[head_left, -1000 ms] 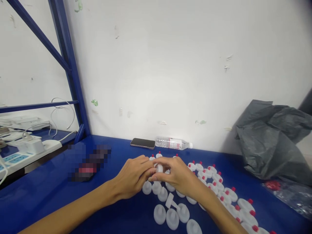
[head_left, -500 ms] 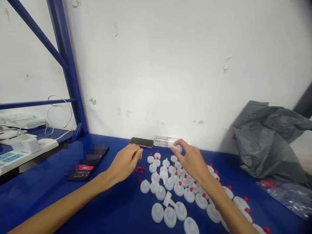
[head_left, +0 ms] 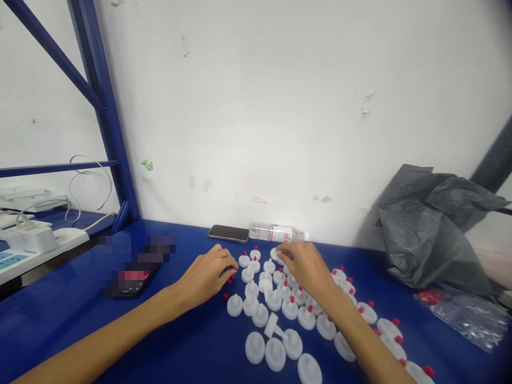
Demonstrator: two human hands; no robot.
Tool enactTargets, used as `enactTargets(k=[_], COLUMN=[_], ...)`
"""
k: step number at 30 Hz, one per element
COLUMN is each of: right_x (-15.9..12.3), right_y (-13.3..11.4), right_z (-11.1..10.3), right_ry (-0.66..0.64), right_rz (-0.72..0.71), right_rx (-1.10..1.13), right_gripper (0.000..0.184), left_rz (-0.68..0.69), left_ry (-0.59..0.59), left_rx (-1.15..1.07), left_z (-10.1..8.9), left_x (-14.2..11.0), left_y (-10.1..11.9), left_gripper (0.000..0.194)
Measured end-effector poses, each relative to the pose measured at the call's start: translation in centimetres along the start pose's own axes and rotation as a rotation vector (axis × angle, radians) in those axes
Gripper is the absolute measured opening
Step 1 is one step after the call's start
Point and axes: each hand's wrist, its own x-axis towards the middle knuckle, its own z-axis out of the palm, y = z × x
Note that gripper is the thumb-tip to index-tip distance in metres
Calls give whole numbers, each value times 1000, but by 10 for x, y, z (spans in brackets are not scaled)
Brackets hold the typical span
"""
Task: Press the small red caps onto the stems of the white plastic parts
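Several white plastic caps [head_left: 275, 298] lie spread on the blue table [head_left: 192, 341], many with small red tips. My left hand [head_left: 208, 277] rests curled over a little heap of loose red tips [head_left: 229, 278], its fingertips pinched together down among them. My right hand [head_left: 304, 266] reaches over the far rows of caps, with its fingertips closed on a white cap [head_left: 275, 254] at the back of the group. Nearer to me lie white caps without tips [head_left: 276, 353].
A phone [head_left: 228, 233] and a lying water bottle [head_left: 278, 233] sit by the wall. A second, dark phone [head_left: 134, 277] lies to the left. A grey plastic bag [head_left: 432, 229] and a clear bag [head_left: 464, 314] are at the right; power strips and cables [head_left: 32, 234] at far left.
My hands, joined over a cap a second ago, have parted. The right hand carried the cap to the back row and lowered it; the left dropped onto the red tips.
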Motion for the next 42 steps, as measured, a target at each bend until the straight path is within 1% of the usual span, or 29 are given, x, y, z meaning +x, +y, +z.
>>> enactTargets(k=[8,12,15,17,21,23,25,29,32,36,38,40,42], right_x=[-4,-4,-2,-2,-7,-9,-9,-5,-5,-12,-16,-19,-21], right_y=[-2,1,7,11,14,13,11,5,-5,-25,-36,-46,-53], right_z=[8,8,8,9,13,13,11,0,-8,-9,-6,-4,-4], right_ry=[-87,-91,-87,-109,-179,-190,-157,-11,43,-13,-16,-6,-10], right_rz=[-58,-41,-4,14,5,-8,-14,-14,-88,-316,-403,-446,-462], right_rx=[-78,-89,-86,-77,-32,-2,20,57,111,185,222,256,265], right_gripper=[29,31,35,39,54,57,51,35,27,29,30,30,26], left_rz=[-3,-8,-13,-15,-20,-20,-18,-25,-28,-5,23,57,84], left_ry=[-64,-85,-88,-87,-71,-53,-29,49,119,182,198,204,197], left_rx=[27,24,20,18,10,5,-5,-35,-62,-89,-93,-93,-92], left_z=[3,4,3,3,3,3,2,-3,-9,-15,-15,-14,-13], left_x=[1,0,0,0,0,0,0,-2,-2,-3,-4,-5,-5], left_y=[-3,-4,-3,-3,-3,-2,0,6,12,20,23,24,24], left_gripper=[21,21,21,21,22,23,26,31,30,24,23,22,23])
